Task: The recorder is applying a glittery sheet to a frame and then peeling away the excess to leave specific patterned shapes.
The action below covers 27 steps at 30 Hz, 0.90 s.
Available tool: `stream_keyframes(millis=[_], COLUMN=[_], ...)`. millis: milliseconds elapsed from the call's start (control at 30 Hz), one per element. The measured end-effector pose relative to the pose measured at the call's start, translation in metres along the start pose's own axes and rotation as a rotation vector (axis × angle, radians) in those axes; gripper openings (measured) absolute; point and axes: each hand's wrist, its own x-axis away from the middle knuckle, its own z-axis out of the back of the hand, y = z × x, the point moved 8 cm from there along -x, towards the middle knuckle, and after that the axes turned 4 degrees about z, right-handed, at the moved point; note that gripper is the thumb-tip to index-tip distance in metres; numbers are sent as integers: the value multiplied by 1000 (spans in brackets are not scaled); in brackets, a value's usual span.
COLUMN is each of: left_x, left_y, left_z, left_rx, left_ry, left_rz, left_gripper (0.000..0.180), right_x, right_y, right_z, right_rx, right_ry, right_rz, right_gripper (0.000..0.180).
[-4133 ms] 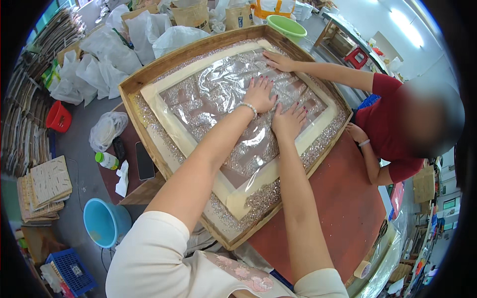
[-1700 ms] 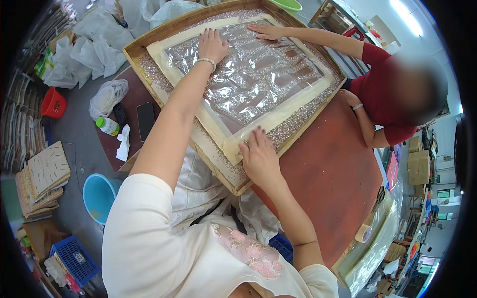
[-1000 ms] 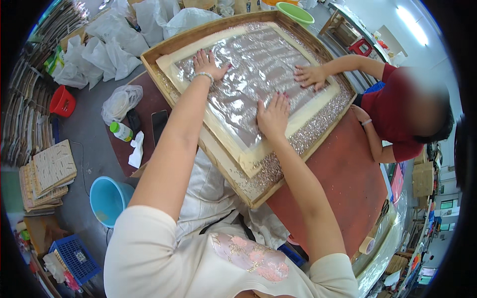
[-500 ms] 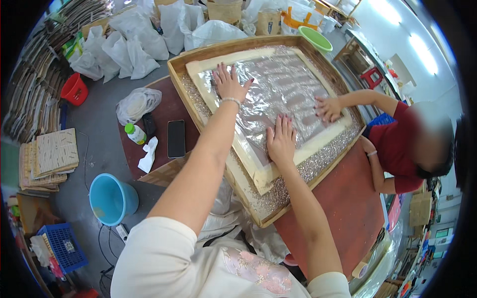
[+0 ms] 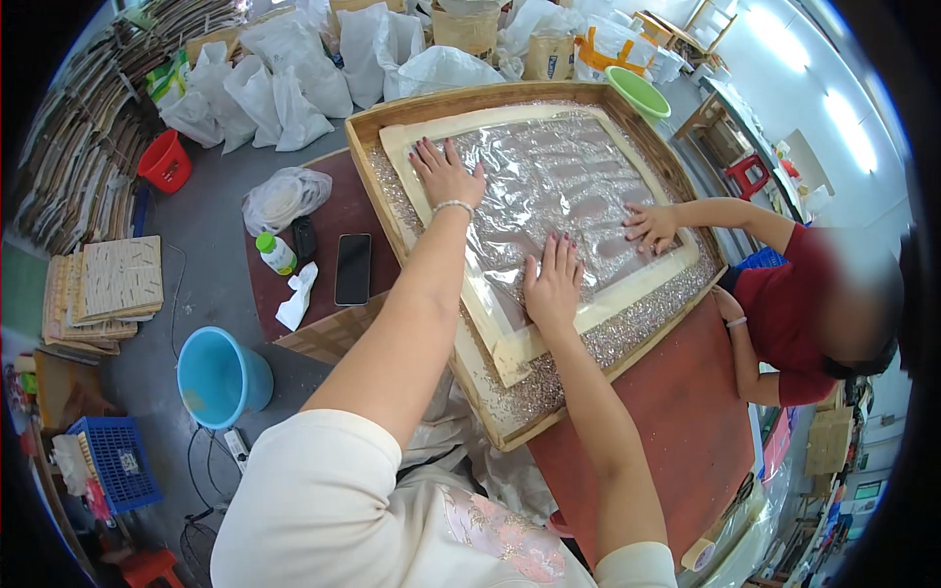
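A clear plastic sheet (image 5: 544, 181) with a cream tape border (image 5: 637, 304) lies wrinkled inside a shallow wooden tray (image 5: 470, 392). Glittering loose flakes (image 5: 637, 328) cover the tray's bottom around it. My left hand (image 5: 449, 181) rests flat, fingers spread, at the sheet's upper left, partly over the border. Lower down, my right hand (image 5: 553, 292) presses flat on the plastic near its front edge, holding nothing. A co-worker's hand (image 5: 651, 227) touches the sheet at its right side; that person's other hand (image 5: 726, 305) is by the tray's right corner.
Left of the tray, a dark red table holds a phone (image 5: 353, 269), a green-capped bottle (image 5: 276, 253), a tissue (image 5: 297, 296) and a plastic bag (image 5: 285, 200). A blue bucket (image 5: 223, 377) and red bucket (image 5: 165, 162) stand on the floor. White sacks (image 5: 294, 108) line the back.
My left hand has slid leftward on the sheet toward the tape border. My right hand stays nearly in place. The co-worker's hand has shifted slightly; the whole view has tilted a little.
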Motion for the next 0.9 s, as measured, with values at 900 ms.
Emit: stream_keyframes(millis=[900], left_x=[-12], left_y=[-6], left_z=[-5], left_rx=[-22], left_ry=[79], left_rz=[41], left_gripper=[76], right_x=[-102], right_y=[-19], right_z=[-53], right_rx=[-81], right_ry=[-194], right_rz=[175], right_gripper=[57])
